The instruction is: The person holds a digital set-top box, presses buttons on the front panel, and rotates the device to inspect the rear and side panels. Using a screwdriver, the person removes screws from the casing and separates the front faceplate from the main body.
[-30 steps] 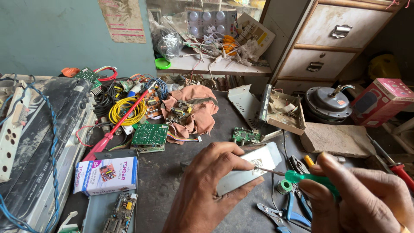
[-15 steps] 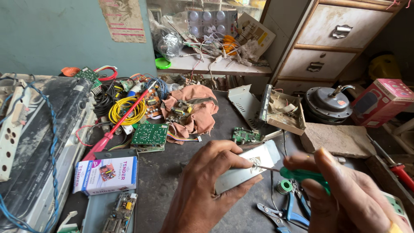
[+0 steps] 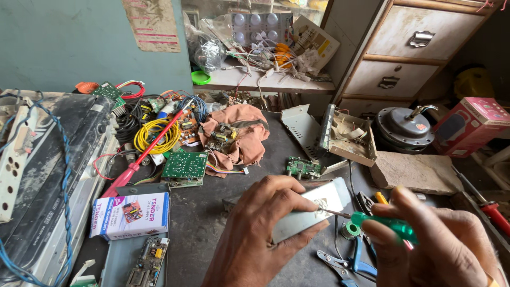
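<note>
Metal plate (image 3: 308, 210) being gripped by left hand (image 3: 260, 234) above desk (image 3: 212, 223); right hand (image 3: 430, 250) closing around green screwdriver (image 3: 382, 223), tip touching plate. Keeping tip square and plate steady looks best.

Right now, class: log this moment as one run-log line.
left hand: holds metal plate | right hand: holds green-handled screwdriver, tip on plate | nearby: pliers, solder spool

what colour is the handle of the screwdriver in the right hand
Translucent green; the screwdriver handle shows best in the head view, gripped by the right hand.
</note>
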